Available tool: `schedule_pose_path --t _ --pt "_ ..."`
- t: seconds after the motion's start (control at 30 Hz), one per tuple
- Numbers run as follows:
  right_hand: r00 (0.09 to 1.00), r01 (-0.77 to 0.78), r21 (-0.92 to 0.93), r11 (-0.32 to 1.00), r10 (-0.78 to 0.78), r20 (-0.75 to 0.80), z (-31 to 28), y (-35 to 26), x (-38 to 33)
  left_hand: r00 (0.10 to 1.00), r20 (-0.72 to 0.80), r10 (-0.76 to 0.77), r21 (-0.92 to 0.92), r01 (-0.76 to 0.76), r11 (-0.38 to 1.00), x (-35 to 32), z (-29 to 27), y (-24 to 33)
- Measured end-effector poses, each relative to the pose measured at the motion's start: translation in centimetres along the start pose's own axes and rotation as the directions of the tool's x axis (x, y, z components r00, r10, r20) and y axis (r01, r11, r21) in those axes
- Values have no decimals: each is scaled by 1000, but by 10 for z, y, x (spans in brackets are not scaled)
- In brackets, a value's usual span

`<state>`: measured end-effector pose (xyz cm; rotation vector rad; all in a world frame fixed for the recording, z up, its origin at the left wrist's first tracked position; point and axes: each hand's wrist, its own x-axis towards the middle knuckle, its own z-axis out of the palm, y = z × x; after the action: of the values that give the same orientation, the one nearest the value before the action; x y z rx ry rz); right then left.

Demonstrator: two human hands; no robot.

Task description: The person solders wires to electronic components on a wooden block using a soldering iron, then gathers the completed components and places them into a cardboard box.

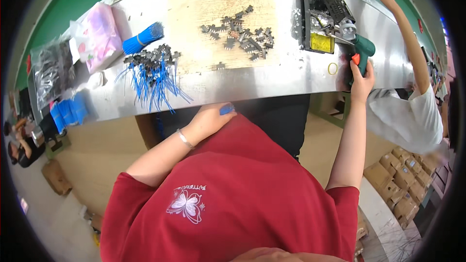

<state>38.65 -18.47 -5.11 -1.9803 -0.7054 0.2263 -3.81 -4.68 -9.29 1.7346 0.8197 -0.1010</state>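
My right hand [362, 81] is wrapped round the green handle of a soldering gun [364, 51] with an orange trigger. The gun's metal front points left into a black soldering stand [305, 19] with a yellow sponge [321, 42]. My left hand [212, 119] is closed at the table's front edge, against the front of my red shirt [238, 174]. Something blue [226, 110] shows at its fingertips, and what the fingers hold is hidden. Beyond it lies a pile of small black switch-like parts with blue wires [153, 63]. Several loose black parts [242, 36] are spread over a wooden board [194, 7].
A blue wire bundle [143, 38], a pink and white plastic bag [102, 36] and a dark clear bag [52, 70] lie at the left. More blue bundles [69, 112] overhang the front edge. A yellow ring [332, 69] lies near the gun. A co-worker's arm [410, 43] reaches in at right.
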Motion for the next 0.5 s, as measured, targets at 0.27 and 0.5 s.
schedule_pose_path --t 0.27,0.5 --pt "998 -48 -2 999 48 -49 0 3 -2 945 -125 303 152 -283 947 73 46 -40" --pt "998 -31 -28 999 29 -57 1 1 -2 938 -104 329 140 -314 939 55 31 -25"
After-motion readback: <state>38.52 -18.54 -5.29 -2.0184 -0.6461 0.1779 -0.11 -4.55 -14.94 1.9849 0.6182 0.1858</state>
